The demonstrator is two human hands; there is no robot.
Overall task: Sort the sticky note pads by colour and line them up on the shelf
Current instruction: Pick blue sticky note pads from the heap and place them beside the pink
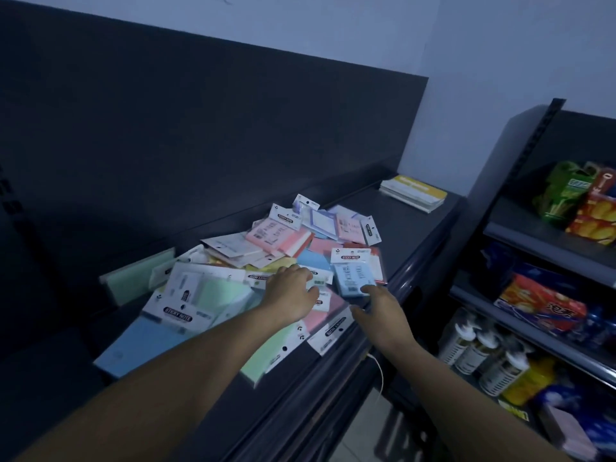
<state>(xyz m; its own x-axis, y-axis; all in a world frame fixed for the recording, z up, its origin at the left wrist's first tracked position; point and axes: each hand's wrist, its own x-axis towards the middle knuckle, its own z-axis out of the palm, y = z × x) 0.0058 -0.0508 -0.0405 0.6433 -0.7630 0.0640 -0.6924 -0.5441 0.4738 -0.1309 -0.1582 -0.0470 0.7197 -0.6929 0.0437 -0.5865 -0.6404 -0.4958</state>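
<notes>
A loose heap of packaged sticky note pads (263,261) in pink, blue, green, yellow and purple covers the dark shelf (410,228). My left hand (290,288) lies palm down on the middle of the heap, fingers spread over the packets. My right hand (380,308) reaches in with relaxed fingers, its fingertips at the near edge of a light blue pad (351,278) that lies on top at the right of the heap. A green pad (133,278) leans against the back panel at the left.
A yellow-and-white stack of booklets (415,193) lies at the shelf's far right end. To the right stands another rack (546,241) with snack bags, bottles and packets. A dark back panel (200,128) rises behind the shelf. Floor tiles show below.
</notes>
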